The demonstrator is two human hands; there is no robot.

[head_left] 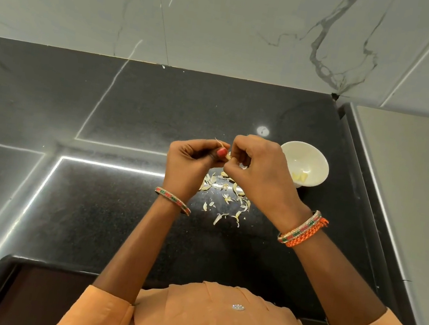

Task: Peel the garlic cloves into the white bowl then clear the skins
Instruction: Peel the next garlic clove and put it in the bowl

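Observation:
A garlic clove [227,158] is held above the black counter, mostly hidden between my two hands. My left hand [194,162] grips it with curled fingers and thumb, a thin strip of skin sticking up past the fingers. My right hand [256,163] pinches the clove's other end. To the right, partly behind my right hand, stands the white bowl [316,161] with a few peeled cloves [300,177] inside. Loose garlic skins [226,199] lie scattered on the counter below my hands.
The black granite counter [118,203] spreads left and towards me. A marble-patterned wall [229,19] rises behind it. A pale raised surface [412,192] borders the counter on the right, close to the bowl.

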